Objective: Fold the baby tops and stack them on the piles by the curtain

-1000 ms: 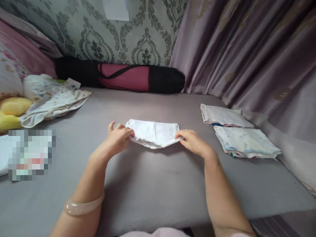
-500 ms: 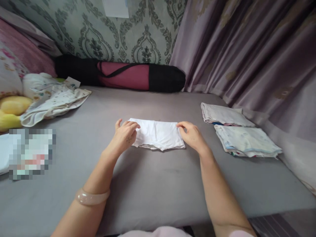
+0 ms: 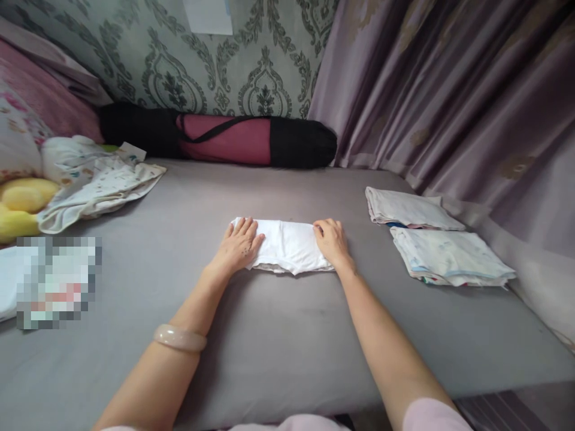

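A white garment, folded into a flat wide strip, lies on the grey sheet in front of me. Its near edge is uneven and shows layers. My left hand rests flat on the garment's left end, fingers spread and pointing away from me. At the opposite end, my right hand has its fingers curled over the cloth, with thumb and forefinger together at the far right corner. Part of the right end is hidden under that hand.
To the right lie two stacks of folded clothes, a farther stack and a nearer stack. A black and maroon long bag lines the wall. On the left are a crumpled patterned cloth, a yellow plush and a blurred-out item.
My left hand has come down flat onto the garment's left end, its fingers spreading. My right hand has shifted slightly left, over the right end. The garment has stayed nearly in place.
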Motion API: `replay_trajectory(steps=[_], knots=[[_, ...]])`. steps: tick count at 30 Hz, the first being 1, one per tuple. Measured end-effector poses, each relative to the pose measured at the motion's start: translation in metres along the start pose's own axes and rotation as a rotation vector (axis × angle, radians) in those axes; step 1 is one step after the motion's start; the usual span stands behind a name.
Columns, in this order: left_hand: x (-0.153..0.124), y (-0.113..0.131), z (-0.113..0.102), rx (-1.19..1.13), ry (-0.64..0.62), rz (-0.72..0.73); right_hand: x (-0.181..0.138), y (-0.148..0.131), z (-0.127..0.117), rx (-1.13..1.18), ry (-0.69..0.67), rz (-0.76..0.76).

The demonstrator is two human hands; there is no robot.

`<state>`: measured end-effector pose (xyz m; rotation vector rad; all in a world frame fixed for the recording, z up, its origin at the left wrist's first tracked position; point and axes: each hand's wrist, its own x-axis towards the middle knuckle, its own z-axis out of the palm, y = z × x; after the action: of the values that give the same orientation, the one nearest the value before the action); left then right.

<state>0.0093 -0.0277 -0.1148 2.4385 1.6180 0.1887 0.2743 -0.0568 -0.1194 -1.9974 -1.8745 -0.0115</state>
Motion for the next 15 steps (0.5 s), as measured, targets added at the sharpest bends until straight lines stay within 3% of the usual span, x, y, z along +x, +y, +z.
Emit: replay_trajectory(steps=[5,10,15], knots=[[-0.001,0.0,0.003,0.005,0.026,-0.024,-0.003,0.0,0.0,0.002,0.052,0.042],[-0.006,0.002,-0.006,0.012,0.02,-0.005,-0.005,-0.003,-0.006,-0.053,-0.016,0.053],[-0.014,-0.002,-0.01,0.004,0.096,0.004,-0.004,-0.046,-0.014,-0.118,-0.089,-0.15]])
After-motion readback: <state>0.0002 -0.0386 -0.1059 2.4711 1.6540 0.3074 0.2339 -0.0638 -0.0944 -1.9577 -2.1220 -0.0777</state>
